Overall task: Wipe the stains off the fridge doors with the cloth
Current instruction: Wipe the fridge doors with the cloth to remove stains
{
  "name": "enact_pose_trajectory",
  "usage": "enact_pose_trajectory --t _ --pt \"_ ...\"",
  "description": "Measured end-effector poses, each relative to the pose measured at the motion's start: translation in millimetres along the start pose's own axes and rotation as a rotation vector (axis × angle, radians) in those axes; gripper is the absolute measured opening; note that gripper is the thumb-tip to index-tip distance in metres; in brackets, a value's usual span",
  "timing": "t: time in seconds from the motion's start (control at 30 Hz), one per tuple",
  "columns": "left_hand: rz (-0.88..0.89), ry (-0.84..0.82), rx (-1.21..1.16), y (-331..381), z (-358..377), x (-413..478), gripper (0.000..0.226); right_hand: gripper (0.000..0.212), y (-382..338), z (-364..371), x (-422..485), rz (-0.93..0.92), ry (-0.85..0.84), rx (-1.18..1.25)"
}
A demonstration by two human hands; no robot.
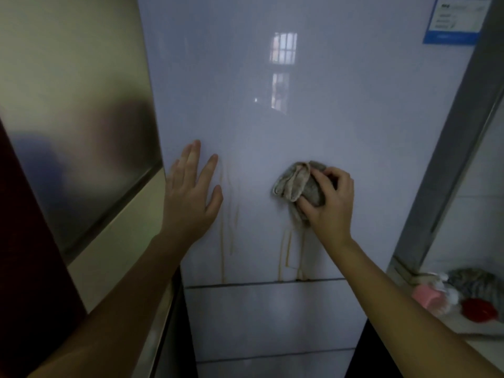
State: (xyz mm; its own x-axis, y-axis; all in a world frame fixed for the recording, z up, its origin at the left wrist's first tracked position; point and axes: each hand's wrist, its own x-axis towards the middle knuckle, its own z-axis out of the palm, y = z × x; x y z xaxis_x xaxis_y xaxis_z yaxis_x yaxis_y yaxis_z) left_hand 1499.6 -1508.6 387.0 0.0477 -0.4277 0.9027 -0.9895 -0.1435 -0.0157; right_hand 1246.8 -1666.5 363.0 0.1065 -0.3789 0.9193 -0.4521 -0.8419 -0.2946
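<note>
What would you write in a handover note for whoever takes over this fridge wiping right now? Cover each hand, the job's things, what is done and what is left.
Left hand: open, flat against the upper fridge door, near its left edge.
Right hand: grips the bunched grey cloth, pressed to the same door.
Stains: brown drip streaks run down beside the left hand and below the cloth, to the door's lower edge.
Done: cannot tell; no streak looks cleared.
Left: wipe both groups of streaks, then check the lower door.
</note>
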Motion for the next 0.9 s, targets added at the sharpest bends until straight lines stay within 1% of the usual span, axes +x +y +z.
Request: enact_pose_trajectory --t 0.13,0.3,0.53,0.73,0.9 --pt "-0.004 0.015 0.000 2 2 1 0.060 0.062 3 5 -14 0.036 0.019 0.007" --pt "-0.022 0.041 0.003 4 9 2 0.059 0.062 15 7 -47 0.163 0.057 0.059" --pt "-0.051 -0.001 0.005 8 10 0 0.059 0.063 33 3 -100 0.338 0.038 0.124" --pt "-0.062 -0.012 0.024 11 9 1 0.059 0.063 33 1 -102 0.376 0.036 0.146" --pt "-0.062 -0.026 0.049 11 8 1 0.061 0.066 34 -2 -100 0.389 -0.003 0.173"
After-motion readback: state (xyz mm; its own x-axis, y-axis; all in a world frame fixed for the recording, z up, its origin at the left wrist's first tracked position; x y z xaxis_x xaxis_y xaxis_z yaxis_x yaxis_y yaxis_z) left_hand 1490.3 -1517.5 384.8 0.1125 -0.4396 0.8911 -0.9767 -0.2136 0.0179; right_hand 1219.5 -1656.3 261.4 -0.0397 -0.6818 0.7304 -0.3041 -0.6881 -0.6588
